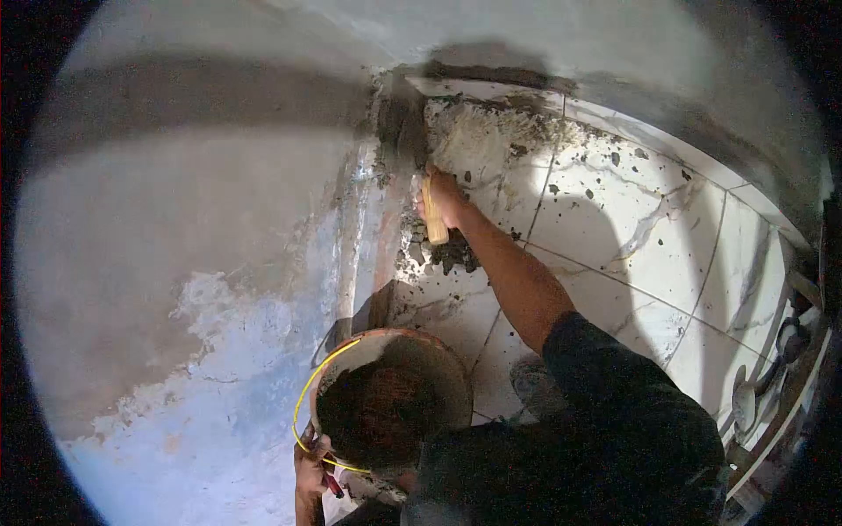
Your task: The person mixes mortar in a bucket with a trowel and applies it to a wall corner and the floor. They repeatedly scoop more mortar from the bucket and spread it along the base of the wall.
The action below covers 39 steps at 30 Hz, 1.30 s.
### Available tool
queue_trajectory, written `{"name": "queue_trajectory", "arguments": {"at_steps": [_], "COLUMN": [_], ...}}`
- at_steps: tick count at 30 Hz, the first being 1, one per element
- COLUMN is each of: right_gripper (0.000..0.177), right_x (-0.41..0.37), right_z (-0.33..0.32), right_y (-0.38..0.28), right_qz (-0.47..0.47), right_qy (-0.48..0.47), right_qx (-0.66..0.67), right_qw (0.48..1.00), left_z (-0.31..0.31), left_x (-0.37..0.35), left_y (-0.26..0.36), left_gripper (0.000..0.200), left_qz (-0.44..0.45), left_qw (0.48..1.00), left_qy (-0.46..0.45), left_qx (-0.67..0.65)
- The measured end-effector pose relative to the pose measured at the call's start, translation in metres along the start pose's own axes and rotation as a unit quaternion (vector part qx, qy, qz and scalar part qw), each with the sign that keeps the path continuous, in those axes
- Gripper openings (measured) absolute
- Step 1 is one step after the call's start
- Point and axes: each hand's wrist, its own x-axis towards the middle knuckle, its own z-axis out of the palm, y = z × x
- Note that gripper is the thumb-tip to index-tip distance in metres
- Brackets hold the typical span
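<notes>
My right hand (pixel 445 200) is closed around the wooden handle of a trowel (pixel 436 230). Its dark blade is hard to separate from the wet mortar (pixel 405 131) along the foot of the wall. Below, a round bucket (pixel 463 373) with dark contents stands beside the wall, its yellow wire handle (pixel 296 412) hanging outside the rim. My left hand (pixel 311 469) grips the bucket at this handle, and a small red piece (pixel 334 485) shows by the fingers. Dark mortar clumps (pixel 452 252) lie on the floor under my right hand.
A patched wall (pixel 219 219) with peeling blue-white paint rises on the left. White marbled tiles (pixel 588 219) cover the floor, speckled with mortar crumbs. A low tile skirting (pixel 667 145) curves along the back wall. Tools, one with a spoon-like metal blade (pixel 744 403), lie at the right.
</notes>
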Motion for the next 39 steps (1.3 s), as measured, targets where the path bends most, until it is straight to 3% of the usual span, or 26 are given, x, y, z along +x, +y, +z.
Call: {"name": "queue_trajectory", "arguments": {"at_steps": [1,3,5,9,14,18,20,23,24,27,28,29,30,31,32,33,35,39], "right_gripper": [0.045,0.046,0.046,0.046,0.045,0.043,0.041,0.039,0.038,0.038,0.039,0.041,0.045,0.049,0.051,0.053,0.055,0.056], "right_x": [-0.008,-0.006,-0.003,0.02,0.028,0.009,0.011,0.015,0.012,0.025,0.014,0.0,-0.002,-0.009,-0.027,-0.057,-0.068,-0.054], "right_z": [0.002,0.007,0.02,0.025,0.003,0.008,0.008,0.017,0.021,0.022,0.022,0.02,0.008,0.007,0.007,0.02,0.021,0.025], "right_y": [-0.003,-0.002,-0.011,-0.019,0.002,0.002,-0.004,-0.007,-0.005,0.043,0.057,0.075,0.102,0.124,0.135,0.138,0.125,0.104], "right_qz": [0.014,0.013,-0.076,-0.055,0.005,-0.017,0.035,0.014,0.024,0.015,0.055,0.031,-0.009,0.041,0.07,0.089,0.148,0.054], "right_qy": [0.055,0.063,0.027,-0.002,0.013,0.034,-0.039,-0.055,-0.022,0.024,0.018,-0.008,-0.106,-0.071,-0.099,-0.011,0.015,0.111], "right_qx": [-0.038,-0.023,-0.043,-0.039,0.029,0.015,0.092,0.134,0.102,0.115,0.104,0.119,0.124,0.113,0.093,0.123,0.095,0.05], "right_qw": [0.998,0.998,0.996,0.998,0.999,0.999,0.994,0.989,0.994,0.993,0.993,0.992,0.987,0.99,0.988,0.988,0.984,0.991], "left_z": [0.002,-0.003,-0.008,-0.012,-0.013,-0.014,-0.015,-0.019,-0.017,-0.022,-0.023,-0.022,-0.017,-0.011,-0.004,-0.003,-0.004,-0.014], "left_x": [0.002,0.004,0.008,0.008,0.008,0.008,0.01,0.004,0.003,0.007,0.008,0.004,0.003,0.002,0.001,0.002,0.004,-0.004], "left_y": [0.004,-0.002,-0.008,-0.014,-0.012,-0.015,-0.016,-0.019,-0.02,-0.028,-0.031,-0.027,-0.019,-0.01,-0.003,-0.002,-0.008,-0.014], "left_gripper": [0.052,0.052,0.052,0.059,0.052,0.054,0.055,0.062,0.062,0.061,0.06,0.06,0.054,0.049,0.049,0.049,0.051,0.053], "left_qz": [0.004,-0.005,0.005,-0.003,-0.003,-0.003,0.004,-0.016,-0.011,0.006,0.013,0.009,0.007,0.005,-0.003,0.002,0.004,0.013], "left_qw": [1.0,1.0,1.0,1.0,0.999,1.0,1.0,0.999,1.0,1.0,1.0,1.0,1.0,1.0,1.0,1.0,1.0,0.998], "left_qy": [0.008,0.001,0.003,0.013,0.001,0.008,0.005,-0.001,0.0,-0.007,-0.013,-0.015,-0.012,-0.01,-0.005,-0.007,0.004,-0.029], "left_qx": [0.018,-0.004,-0.005,0.015,0.039,0.015,0.007,0.031,0.019,0.003,0.003,0.005,0.008,0.013,0.002,0.006,0.006,0.052]}}
